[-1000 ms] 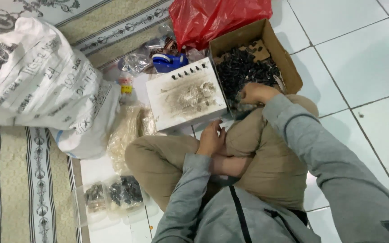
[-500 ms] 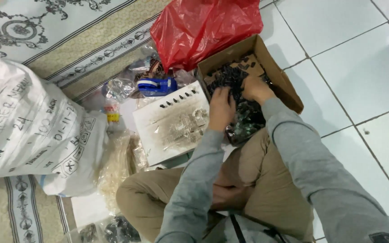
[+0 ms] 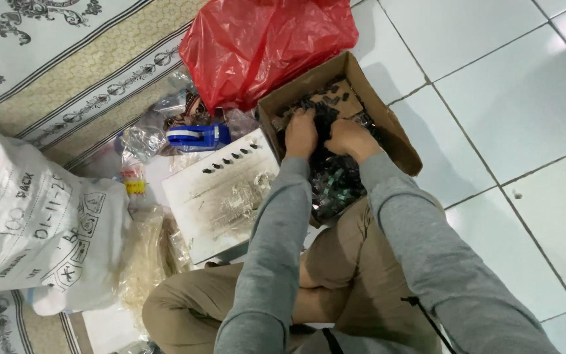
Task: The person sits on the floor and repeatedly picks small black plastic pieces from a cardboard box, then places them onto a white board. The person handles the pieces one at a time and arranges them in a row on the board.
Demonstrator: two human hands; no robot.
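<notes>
Both my hands reach into an open cardboard box (image 3: 388,121) full of small black parts (image 3: 335,180). My left hand (image 3: 301,134) digs into the pile at the box's left side, fingers curled down among the pieces. My right hand (image 3: 348,137) lies beside it, also buried in the parts. Whether either hand grips anything is hidden by the pile. Grey sleeves cover both arms, and I sit cross-legged in tan trousers.
A white board (image 3: 221,193) with a row of black parts lies left of the box. A blue tape dispenser (image 3: 198,136), a red plastic bag (image 3: 263,46), clear bags (image 3: 149,252) and a big white sack (image 3: 34,223) surround it. White floor tiles lie to the right.
My left hand rose from my lap and joined the right hand in the box. The view shifted up and right, so the box sits more central.
</notes>
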